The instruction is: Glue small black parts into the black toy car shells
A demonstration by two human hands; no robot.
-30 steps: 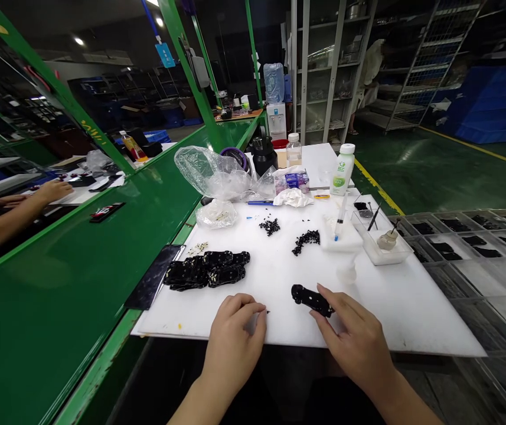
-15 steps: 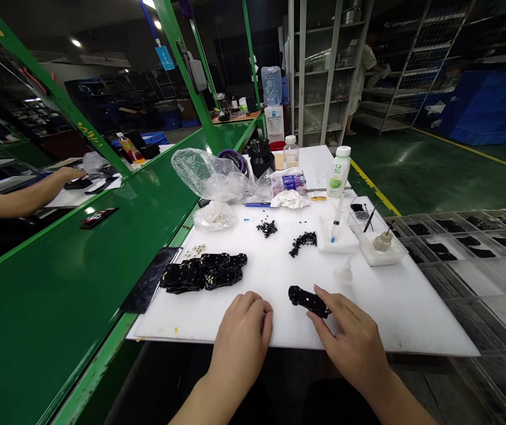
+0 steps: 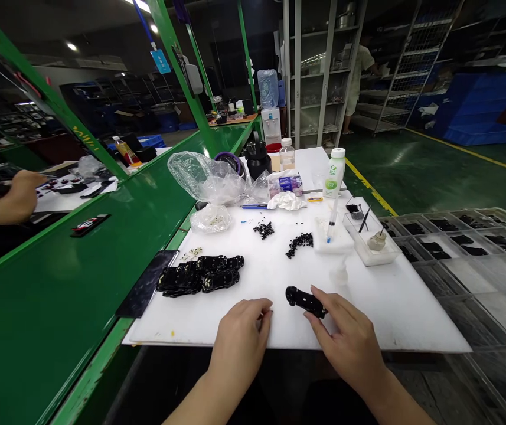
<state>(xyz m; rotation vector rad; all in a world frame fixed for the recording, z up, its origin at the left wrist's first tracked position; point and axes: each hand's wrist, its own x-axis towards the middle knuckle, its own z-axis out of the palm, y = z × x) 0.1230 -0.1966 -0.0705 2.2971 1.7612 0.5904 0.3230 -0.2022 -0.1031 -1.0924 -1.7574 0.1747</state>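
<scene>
Between the thumb and fingers of my right hand [image 3: 350, 330] is a black toy car base [image 3: 304, 301], held just above the white board [image 3: 279, 277] near its front edge. My left hand [image 3: 244, 330] rests on the board to the left of it, fingers curled and thumb close to the fingertips; whatever they pinch, if anything, is too small to make out. A stack of similar black car bases [image 3: 199, 274] lies to the left. Two piles of tiny black parts, one heaped [image 3: 264, 230] and one curved [image 3: 300, 243], lie farther back.
A syringe [image 3: 332, 221] lies on a white block. Beside it, a clear tray [image 3: 372, 254] holds a small jar and tools. Behind are plastic bags [image 3: 208, 177], a white bottle [image 3: 335, 173] and tissues. Compartment trays [image 3: 456, 265] stand right; a co-worker's hand [image 3: 25, 192] is at left.
The view has shifted slightly. My left fingertips have moved a little, while my right hand keeps its hold on the car base. The co-worker's hand has drawn back left.
</scene>
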